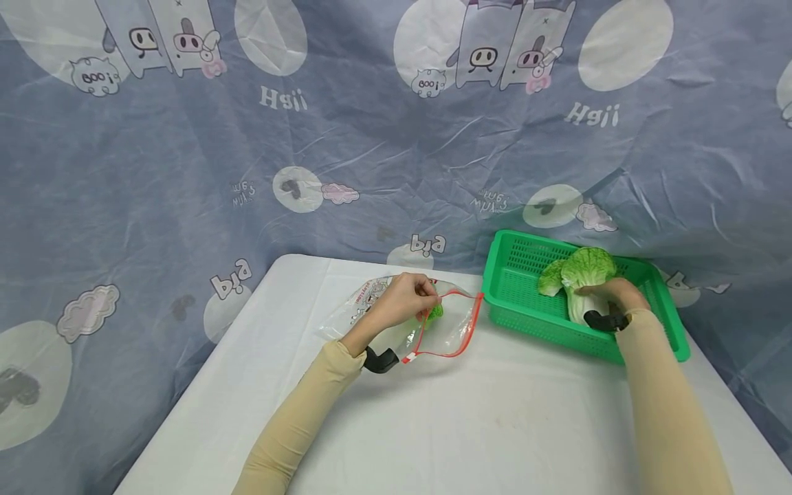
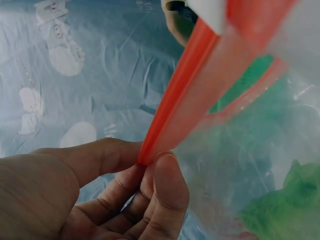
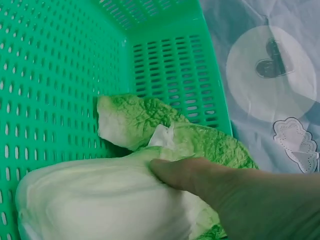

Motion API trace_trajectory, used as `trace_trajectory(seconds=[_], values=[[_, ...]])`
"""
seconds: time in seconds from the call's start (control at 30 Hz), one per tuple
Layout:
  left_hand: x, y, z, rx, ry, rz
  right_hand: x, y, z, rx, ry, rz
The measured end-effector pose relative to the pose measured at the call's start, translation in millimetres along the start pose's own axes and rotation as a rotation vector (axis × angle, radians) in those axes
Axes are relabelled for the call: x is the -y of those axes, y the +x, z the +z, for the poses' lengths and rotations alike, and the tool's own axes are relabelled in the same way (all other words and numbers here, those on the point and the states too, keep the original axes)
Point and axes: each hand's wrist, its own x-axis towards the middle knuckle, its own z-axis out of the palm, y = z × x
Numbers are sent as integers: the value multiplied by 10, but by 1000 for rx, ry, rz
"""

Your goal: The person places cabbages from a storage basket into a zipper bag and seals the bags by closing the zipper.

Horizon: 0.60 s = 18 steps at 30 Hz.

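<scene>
My left hand (image 1: pixel 405 300) pinches the red zip edge (image 2: pixel 167 110) of a clear zip bag (image 1: pixel 448 330), thumb on one side and fingers on the other. The bag lies on the table with its mouth held apart, facing right. Inside it is a piece of green leaf (image 2: pixel 287 205). Over the green basket my right hand (image 1: pixel 615 294) grips a napa cabbage (image 3: pixel 100 200) with a white base and green crinkled top, thumb across it. A smaller cabbage leaf (image 3: pixel 135 120) lies beside it; my right fingers are hidden under the cabbage in the right wrist view.
The green slotted basket (image 1: pixel 538 330) stands at the back right of the white-covered table (image 1: pixel 470 426), close to the bag's mouth. A grey patterned cloth (image 1: pixel 371 137) hangs behind the table. Each wrist carries a black camera mount (image 1: pixel 380 361).
</scene>
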Motion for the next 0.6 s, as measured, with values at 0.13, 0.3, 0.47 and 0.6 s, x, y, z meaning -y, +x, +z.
trace_trajectory(seconds=[0.13, 0.3, 0.47, 0.6], values=[[4, -2, 1, 5, -8, 1, -5, 16, 25, -31, 35, 15], [10, -7, -1, 9, -3, -3, 62, -65, 51, -35, 63, -29], [11, -5, -7, 8, -8, 2, 146, -191, 90, -84, 76, -76], [-1, -8, -1, 2, -11, 2, 157, -247, 130, -142, 83, -111]])
